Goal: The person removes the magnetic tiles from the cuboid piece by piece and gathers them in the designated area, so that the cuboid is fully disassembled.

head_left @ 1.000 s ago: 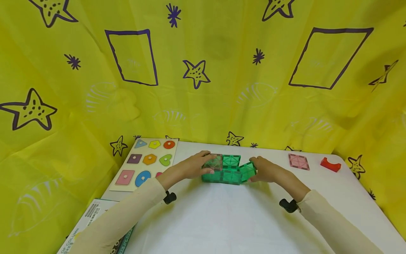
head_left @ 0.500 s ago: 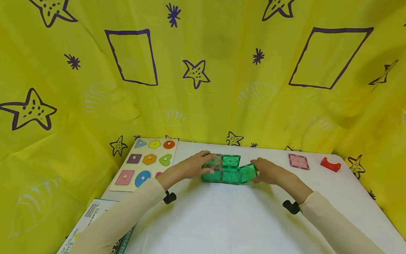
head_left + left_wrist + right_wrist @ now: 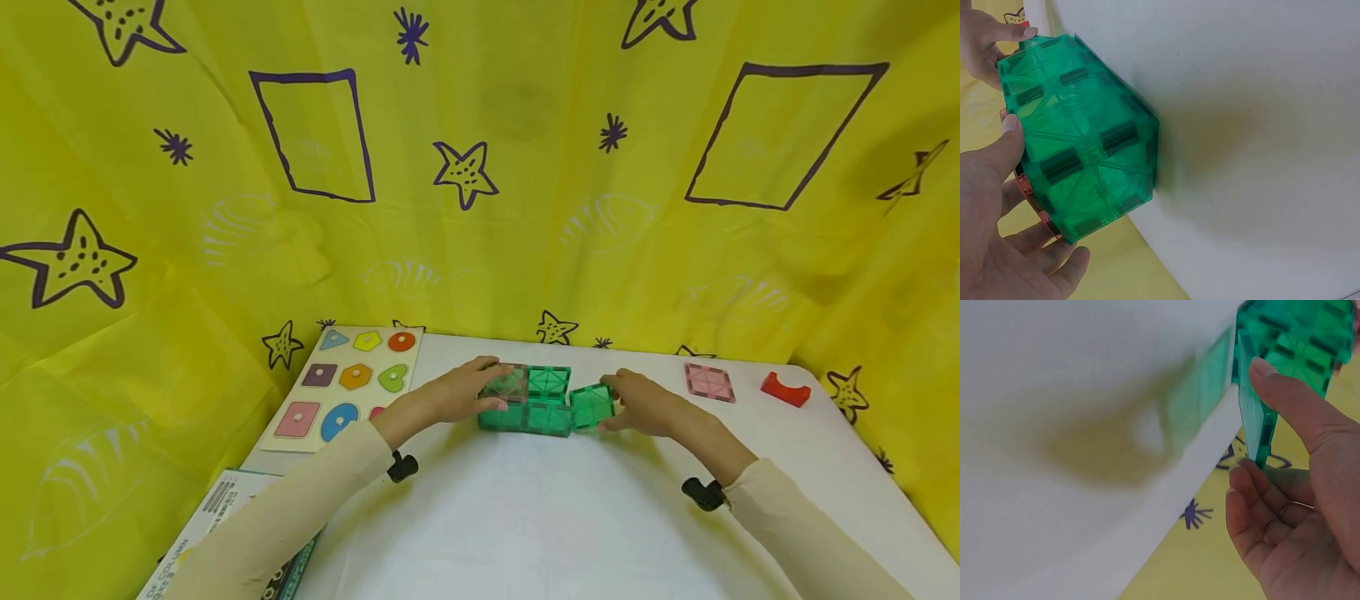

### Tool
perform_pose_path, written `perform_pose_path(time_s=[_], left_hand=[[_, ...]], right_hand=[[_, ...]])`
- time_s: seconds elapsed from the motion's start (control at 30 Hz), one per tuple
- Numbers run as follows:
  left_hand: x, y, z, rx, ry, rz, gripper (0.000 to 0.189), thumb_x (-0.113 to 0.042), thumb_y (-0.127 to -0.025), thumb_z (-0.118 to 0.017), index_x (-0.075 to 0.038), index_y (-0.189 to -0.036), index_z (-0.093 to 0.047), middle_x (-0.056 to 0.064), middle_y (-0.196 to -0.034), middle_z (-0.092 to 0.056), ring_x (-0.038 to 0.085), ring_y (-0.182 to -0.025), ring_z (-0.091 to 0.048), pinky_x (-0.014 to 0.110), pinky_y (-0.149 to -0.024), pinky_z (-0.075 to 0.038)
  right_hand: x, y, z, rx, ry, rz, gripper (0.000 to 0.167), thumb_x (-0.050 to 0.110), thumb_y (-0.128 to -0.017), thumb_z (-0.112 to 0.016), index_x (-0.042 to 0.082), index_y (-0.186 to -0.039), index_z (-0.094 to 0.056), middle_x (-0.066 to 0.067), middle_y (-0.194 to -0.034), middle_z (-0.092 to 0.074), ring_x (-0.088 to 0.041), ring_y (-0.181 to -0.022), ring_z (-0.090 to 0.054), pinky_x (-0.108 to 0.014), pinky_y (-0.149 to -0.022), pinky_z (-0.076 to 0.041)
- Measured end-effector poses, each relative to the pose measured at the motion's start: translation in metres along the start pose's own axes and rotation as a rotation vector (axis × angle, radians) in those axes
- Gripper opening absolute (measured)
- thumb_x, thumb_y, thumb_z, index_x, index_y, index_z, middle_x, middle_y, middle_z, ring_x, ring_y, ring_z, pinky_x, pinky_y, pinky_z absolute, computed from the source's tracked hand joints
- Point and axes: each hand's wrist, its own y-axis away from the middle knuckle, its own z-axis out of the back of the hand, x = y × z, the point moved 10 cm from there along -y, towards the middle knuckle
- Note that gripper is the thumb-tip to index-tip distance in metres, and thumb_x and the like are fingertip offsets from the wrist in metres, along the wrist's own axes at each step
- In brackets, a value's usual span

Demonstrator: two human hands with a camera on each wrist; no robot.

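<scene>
Both hands: right hand (image 3: 647,403) pinches one translucent green square plastic tile (image 3: 592,407) between thumb and fingers; left hand (image 3: 461,393) grips the left end of a translucent green tiled plastic box (image 3: 549,420).
Tile: slightly tilted, just beside the box's right end; can't tell if they touch.
Box: near the far edge of the white table (image 3: 540,517).
Alignment: I'd square the tile to the box before closing up; thumb off the mating edge.
Bracing: left steady, light squeeze; panels could fold. Magnets, if fitted, may snap it crooked.
Spares: translucent pink square plastic tile (image 3: 709,382) by the far edge, red notched block (image 3: 786,389) near the far right corner.
</scene>
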Motion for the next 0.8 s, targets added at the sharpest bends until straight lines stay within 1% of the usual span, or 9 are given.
perform_pose_path(time_s=[0.2,0.27,0.37,0.47,0.6,0.67,0.8], left_hand=[[0.0,0.001,0.001,-0.006,0.0,-0.002,0.069,-0.042,-0.107,-0.062,-0.018,-0.166,-0.035,0.023,-0.17,-0.027,0.041,-0.156,-0.033,0.056,-0.124,-0.036],[0.0,0.002,0.002,-0.007,0.001,-0.003,0.069,-0.042,-0.107,-0.062,-0.017,-0.166,-0.035,0.023,-0.17,-0.027,0.041,-0.156,-0.032,0.056,-0.124,-0.036],[0.001,0.001,0.001,-0.004,0.002,-0.003,0.069,-0.042,-0.107,-0.061,-0.017,-0.166,-0.035,0.023,-0.17,-0.027,0.041,-0.156,-0.032,0.056,-0.124,-0.035],[0.001,0.0,0.001,-0.002,-0.001,0.001,0.069,-0.042,-0.107,-0.061,-0.018,-0.167,-0.035,0.023,-0.171,-0.027,0.041,-0.156,-0.032,0.056,-0.124,-0.036],[0.002,0.0,0.0,0.0,0.003,0.009,0.07,-0.043,-0.107,-0.061,-0.019,-0.167,-0.034,0.022,-0.171,-0.026,0.041,-0.156,-0.032,0.056,-0.124,-0.036],[0.001,0.0,0.0,-0.001,0.002,0.012,0.07,-0.043,-0.107,-0.061,-0.019,-0.167,-0.034,0.021,-0.171,-0.026,0.041,-0.156,-0.032,0.056,-0.124,-0.036],[0.001,0.0,0.0,-0.001,-0.006,0.011,0.069,-0.044,-0.107,-0.06,-0.02,-0.167,-0.034,0.021,-0.171,-0.026,0.041,-0.156,-0.033,0.056,-0.123,-0.036]], right_hand=[[-0.016,0.005,0.026,-0.071,-0.072,0.003,0.083,0.033,-0.086,-0.089,-0.018,-0.141,-0.052,-0.018,-0.105,-0.066,-0.032,-0.095,-0.065,-0.05,-0.086,-0.059],[-0.025,0.006,0.034,-0.087,-0.093,-0.019,0.084,0.034,-0.087,-0.089,-0.019,-0.141,-0.051,-0.018,-0.105,-0.066,-0.032,-0.095,-0.064,-0.05,-0.085,-0.058],[-0.043,0.008,0.042,-0.095,-0.096,-0.056,0.085,0.034,-0.089,-0.087,-0.02,-0.142,-0.049,-0.021,-0.106,-0.065,-0.033,-0.095,-0.062,-0.05,-0.084,-0.057],[-0.063,0.009,0.044,-0.087,-0.081,-0.094,0.086,0.035,-0.091,-0.085,-0.022,-0.144,-0.045,-0.027,-0.11,-0.062,-0.037,-0.098,-0.062,-0.053,-0.085,-0.056],[-0.091,0.008,0.04,-0.061,-0.054,-0.14,0.088,0.032,-0.094,-0.082,-0.026,-0.144,-0.04,-0.035,-0.116,-0.057,-0.045,-0.104,-0.06,-0.061,-0.09,-0.054],[-0.101,0.008,0.039,-0.053,-0.03,-0.158,0.088,0.03,-0.093,-0.083,-0.027,-0.143,-0.039,-0.039,-0.117,-0.055,-0.047,-0.105,-0.058,-0.063,-0.092,-0.051],[-0.115,0.008,0.038,-0.023,0.033,-0.191,0.088,0.027,-0.09,-0.085,-0.029,-0.142,-0.039,-0.05,-0.127,-0.049,-0.059,-0.115,-0.052,-0.069,-0.101,-0.047]])
